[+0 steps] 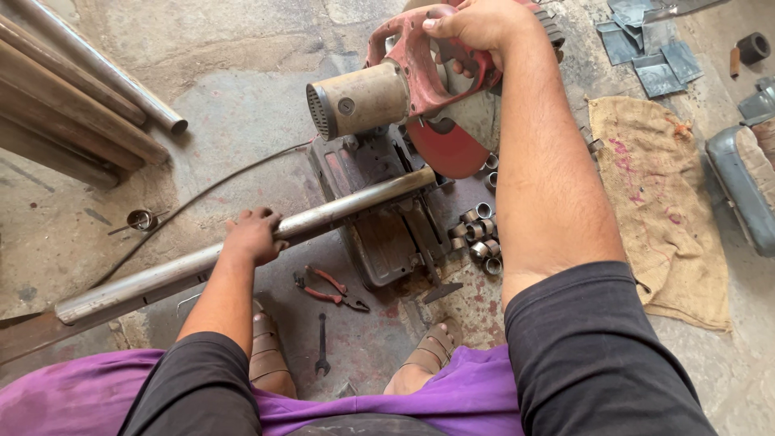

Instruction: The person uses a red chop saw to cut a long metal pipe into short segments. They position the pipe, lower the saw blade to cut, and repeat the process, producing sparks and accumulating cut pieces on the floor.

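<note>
My left hand (253,234) grips a long steel pipe (165,273) that lies slanted across the floor, its far end resting on the base of a red chop saw (420,73). My right hand (478,23) is closed on the saw's red handle at the top of the view. The saw's round guard (446,150) hangs just above and beyond the pipe's end (404,182). The motor housing (361,100) points left. A pile of short cut pipe rings (478,234) lies right of the saw base.
Red-handled pliers (331,291) and a small spanner (322,343) lie by my sandalled feet. Long pipes (77,97) are stacked top left, a burlap sack (662,202) lies right, and metal sheet scraps (650,48) sit top right. A cable (194,202) crosses the floor.
</note>
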